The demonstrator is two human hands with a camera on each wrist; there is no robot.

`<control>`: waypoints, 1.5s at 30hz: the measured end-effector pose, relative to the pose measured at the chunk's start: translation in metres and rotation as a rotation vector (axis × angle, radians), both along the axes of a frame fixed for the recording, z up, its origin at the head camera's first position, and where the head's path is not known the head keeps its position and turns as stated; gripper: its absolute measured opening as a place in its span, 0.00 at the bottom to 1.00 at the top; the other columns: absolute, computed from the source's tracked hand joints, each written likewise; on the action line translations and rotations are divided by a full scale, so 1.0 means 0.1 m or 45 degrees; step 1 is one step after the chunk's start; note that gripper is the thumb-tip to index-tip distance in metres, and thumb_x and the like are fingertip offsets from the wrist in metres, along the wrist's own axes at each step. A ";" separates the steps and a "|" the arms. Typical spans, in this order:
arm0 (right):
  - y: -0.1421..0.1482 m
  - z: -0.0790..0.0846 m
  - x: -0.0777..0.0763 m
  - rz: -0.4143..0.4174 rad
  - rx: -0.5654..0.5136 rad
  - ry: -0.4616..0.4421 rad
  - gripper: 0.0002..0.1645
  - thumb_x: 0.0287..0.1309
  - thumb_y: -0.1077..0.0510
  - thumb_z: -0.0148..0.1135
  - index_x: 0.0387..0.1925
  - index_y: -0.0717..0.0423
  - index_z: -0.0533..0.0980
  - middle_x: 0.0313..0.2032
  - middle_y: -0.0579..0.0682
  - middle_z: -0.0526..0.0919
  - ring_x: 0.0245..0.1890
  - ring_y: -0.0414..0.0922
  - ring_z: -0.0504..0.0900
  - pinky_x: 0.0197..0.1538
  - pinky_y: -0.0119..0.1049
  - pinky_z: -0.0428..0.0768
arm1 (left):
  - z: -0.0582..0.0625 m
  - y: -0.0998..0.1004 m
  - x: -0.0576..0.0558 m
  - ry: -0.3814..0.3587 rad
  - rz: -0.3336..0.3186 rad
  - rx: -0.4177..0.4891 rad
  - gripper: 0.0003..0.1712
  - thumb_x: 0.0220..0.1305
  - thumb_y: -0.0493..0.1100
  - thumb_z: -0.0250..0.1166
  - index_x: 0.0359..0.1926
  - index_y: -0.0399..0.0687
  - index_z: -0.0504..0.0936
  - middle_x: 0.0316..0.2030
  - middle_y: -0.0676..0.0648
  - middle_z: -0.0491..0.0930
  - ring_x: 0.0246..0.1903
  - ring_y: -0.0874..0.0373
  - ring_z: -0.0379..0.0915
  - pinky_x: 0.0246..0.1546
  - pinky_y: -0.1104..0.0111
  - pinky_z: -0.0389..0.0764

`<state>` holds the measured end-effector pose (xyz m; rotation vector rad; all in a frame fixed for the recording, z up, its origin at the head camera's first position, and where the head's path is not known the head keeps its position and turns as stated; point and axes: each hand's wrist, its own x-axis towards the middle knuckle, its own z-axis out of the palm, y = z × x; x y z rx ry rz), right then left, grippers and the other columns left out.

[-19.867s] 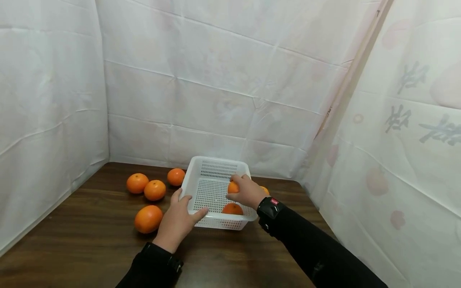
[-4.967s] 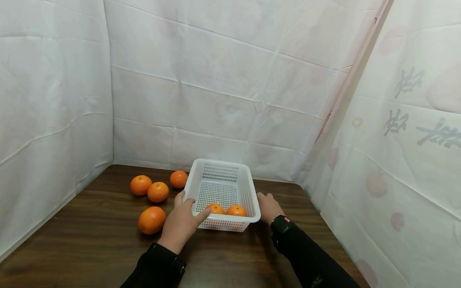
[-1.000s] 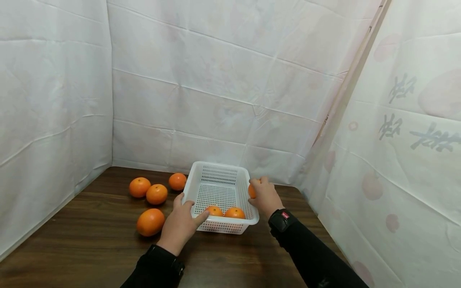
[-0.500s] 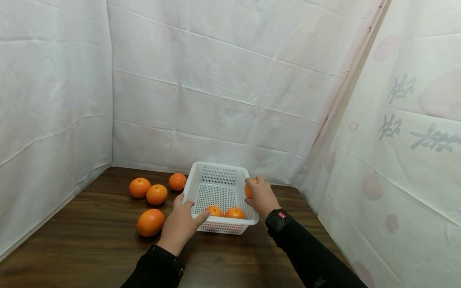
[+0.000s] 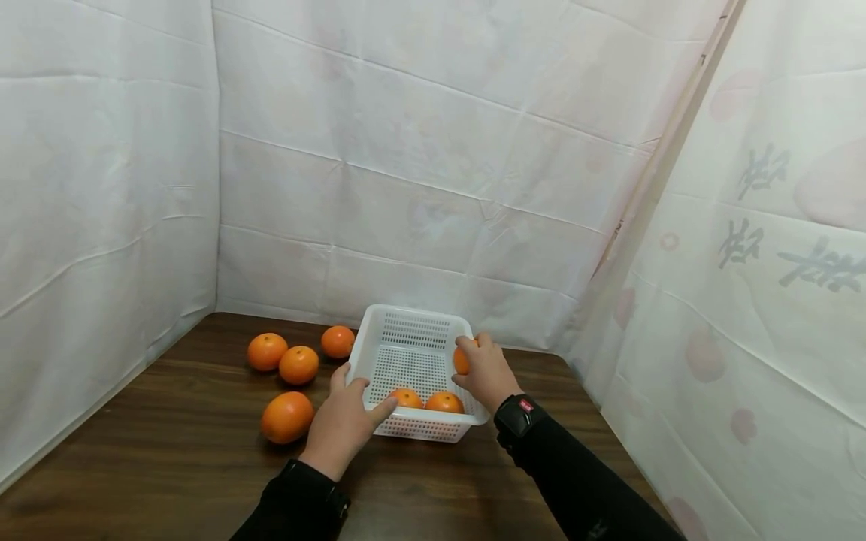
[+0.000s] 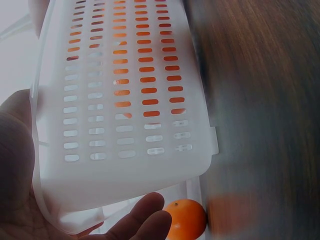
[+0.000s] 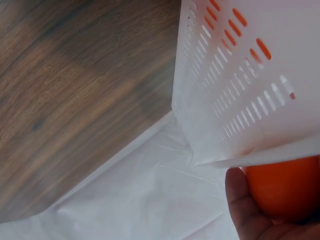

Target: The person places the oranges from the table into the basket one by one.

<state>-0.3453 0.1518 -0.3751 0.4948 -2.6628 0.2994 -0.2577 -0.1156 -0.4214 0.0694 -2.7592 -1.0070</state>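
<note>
A white perforated plastic basket [image 5: 412, 361] stands on the table with two mandarin oranges [image 5: 444, 402] at its near end. My left hand [image 5: 341, 421] grips the basket's near left corner, thumb over the front rim and fingers along the left side. In the left wrist view, the fingertips [image 6: 155, 212] curl around the corner. Just inside the right rim, my right hand [image 5: 489, 370] holds another mandarin orange [image 5: 461, 361] between thumb and fingers. The right wrist view has this held mandarin orange [image 7: 285, 190] at the rim, partly hidden behind it.
Left of the basket, several mandarin oranges [image 5: 287, 417] lie on the dark wooden table [image 5: 169, 443]; one is close to my left wrist. White cloth [image 5: 399, 188] hangs behind and on both sides of the table.
About twenty seconds ago one mandarin orange lay in the basket and another was in my right hand. Five seconds ago that hand was low outside; since, it lifted a mandarin orange leftward over the rim.
</note>
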 end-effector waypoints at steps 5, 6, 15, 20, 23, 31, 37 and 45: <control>-0.02 -0.01 -0.01 -0.008 -0.019 -0.010 0.41 0.53 0.52 0.85 0.67 0.45 0.76 0.58 0.60 0.75 0.48 0.56 0.77 0.49 0.46 0.85 | 0.00 0.00 -0.01 0.003 0.000 0.002 0.49 0.65 0.74 0.67 0.73 0.44 0.75 0.84 0.37 0.47 0.57 0.39 0.79 0.52 0.43 0.84; -0.02 -0.01 -0.01 -0.009 -0.021 -0.006 0.41 0.53 0.52 0.85 0.67 0.45 0.76 0.57 0.60 0.76 0.48 0.56 0.77 0.49 0.46 0.85 | 0.00 0.00 -0.01 0.005 0.001 0.003 0.49 0.65 0.74 0.67 0.73 0.44 0.75 0.84 0.37 0.47 0.57 0.39 0.79 0.52 0.43 0.84; -0.06 -0.01 0.02 -0.006 -0.048 -0.033 0.40 0.54 0.50 0.84 0.66 0.45 0.75 0.54 0.59 0.76 0.43 0.53 0.78 0.44 0.42 0.85 | 0.00 0.00 0.00 0.010 0.014 0.007 0.49 0.65 0.73 0.67 0.72 0.43 0.75 0.83 0.36 0.48 0.59 0.38 0.78 0.55 0.41 0.84; -0.11 -0.02 0.04 -0.015 -0.073 -0.117 0.40 0.55 0.49 0.83 0.67 0.44 0.75 0.54 0.58 0.74 0.40 0.51 0.78 0.41 0.39 0.84 | 0.00 0.00 0.01 0.004 0.011 0.002 0.49 0.65 0.73 0.67 0.72 0.43 0.75 0.84 0.36 0.48 0.60 0.37 0.78 0.55 0.41 0.83; -0.15 -0.03 0.05 -0.021 -0.075 -0.164 0.40 0.56 0.49 0.83 0.68 0.43 0.74 0.56 0.58 0.74 0.42 0.52 0.79 0.42 0.40 0.84 | 0.01 0.01 0.00 -0.005 0.012 0.000 0.49 0.65 0.74 0.67 0.73 0.44 0.75 0.84 0.37 0.47 0.61 0.37 0.78 0.56 0.41 0.83; -0.24 -0.01 0.11 0.003 -0.060 -0.242 0.39 0.59 0.48 0.81 0.69 0.44 0.74 0.58 0.60 0.74 0.41 0.51 0.79 0.41 0.40 0.82 | 0.03 0.02 0.01 -0.010 0.003 -0.002 0.49 0.66 0.74 0.66 0.73 0.44 0.74 0.84 0.37 0.46 0.59 0.38 0.78 0.53 0.42 0.84; -0.30 0.01 0.13 0.007 -0.105 -0.315 0.38 0.59 0.43 0.79 0.68 0.42 0.75 0.53 0.55 0.76 0.37 0.46 0.79 0.39 0.37 0.81 | 0.04 0.02 0.01 0.001 0.000 -0.010 0.48 0.66 0.73 0.66 0.73 0.45 0.75 0.84 0.37 0.47 0.57 0.38 0.79 0.52 0.42 0.85; -0.40 0.07 0.20 0.095 -0.192 -0.435 0.34 0.59 0.43 0.79 0.63 0.46 0.77 0.48 0.53 0.77 0.39 0.46 0.78 0.37 0.39 0.80 | 0.01 0.02 0.01 0.032 -0.004 -0.020 0.48 0.66 0.74 0.66 0.72 0.43 0.76 0.83 0.35 0.48 0.54 0.38 0.81 0.48 0.45 0.86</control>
